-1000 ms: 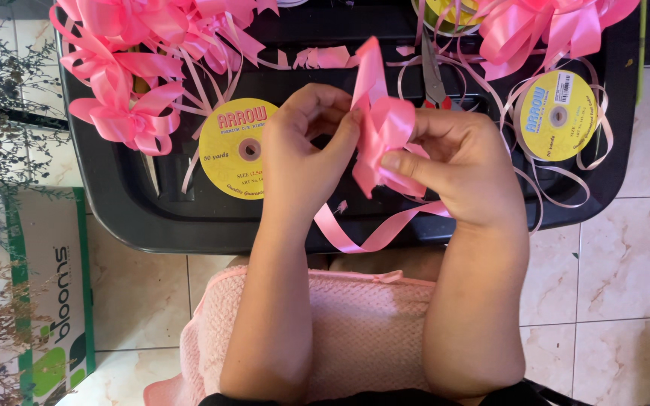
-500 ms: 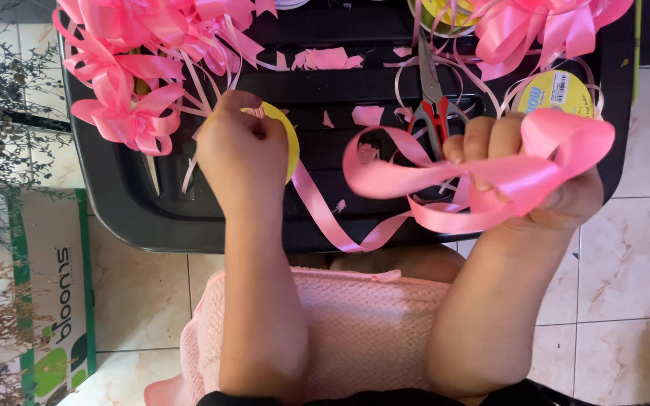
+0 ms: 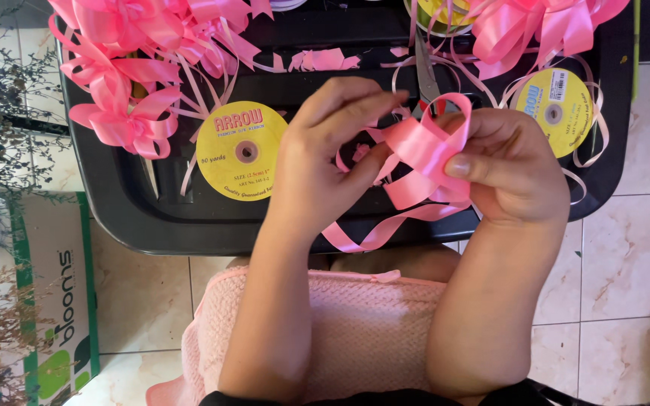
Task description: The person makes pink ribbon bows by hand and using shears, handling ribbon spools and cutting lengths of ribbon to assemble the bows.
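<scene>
Black tray [image 3: 152, 218] | both hands: left [image 3: 325, 162], right [image 3: 517, 169] pinching looped pink ribbon [image 3: 423, 150], wrists raised

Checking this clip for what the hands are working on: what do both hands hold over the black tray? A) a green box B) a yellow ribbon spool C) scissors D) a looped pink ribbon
D: the left hand and right hand together pinch a looped pink ribbon above the black tray; the yellow spool and scissors lie untouched on it.
</scene>
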